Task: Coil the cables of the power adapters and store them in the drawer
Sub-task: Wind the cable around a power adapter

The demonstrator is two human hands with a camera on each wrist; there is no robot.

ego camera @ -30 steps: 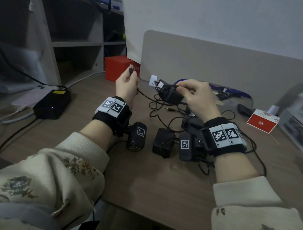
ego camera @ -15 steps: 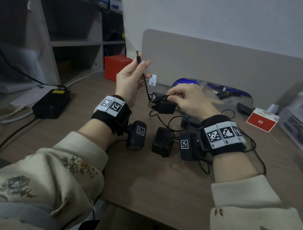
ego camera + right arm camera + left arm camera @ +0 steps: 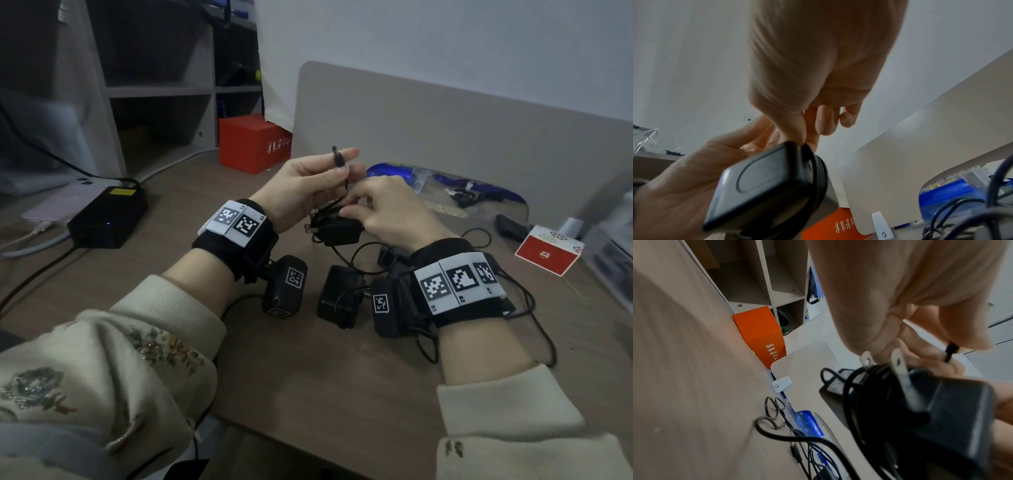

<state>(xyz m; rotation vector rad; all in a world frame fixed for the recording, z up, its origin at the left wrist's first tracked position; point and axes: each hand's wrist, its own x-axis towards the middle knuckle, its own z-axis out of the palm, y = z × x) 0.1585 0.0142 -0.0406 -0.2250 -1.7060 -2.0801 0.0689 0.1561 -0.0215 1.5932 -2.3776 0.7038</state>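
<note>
A black power adapter [image 3: 337,233] hangs just above the desk with its cable wound round the body and its two metal prongs [image 3: 900,369] pointing left. My right hand [image 3: 352,212] grips the adapter from above, thumb and forefinger pinching the wound cable [image 3: 818,162]. My left hand [image 3: 342,164] is right beside it and pinches the cable's barrel plug [image 3: 337,159] between thumb and fingers, the tip sticking up. A short stretch of cable runs from the plug down to the adapter. A second adapter [image 3: 339,298] lies on the desk between my wrists. No drawer is in view.
Loose black cables [image 3: 534,318] trail over the desk [image 3: 308,394] on the right. At the back stand a beige divider panel [image 3: 445,137], a red box [image 3: 253,144] and a blue packet [image 3: 394,171]. A black power brick [image 3: 109,216] sits left, a red-and-white carton [image 3: 548,253] right.
My left hand, raised with the plug half a second ago, has come down and right to meet my right hand. The free length of cable has become much shorter.
</note>
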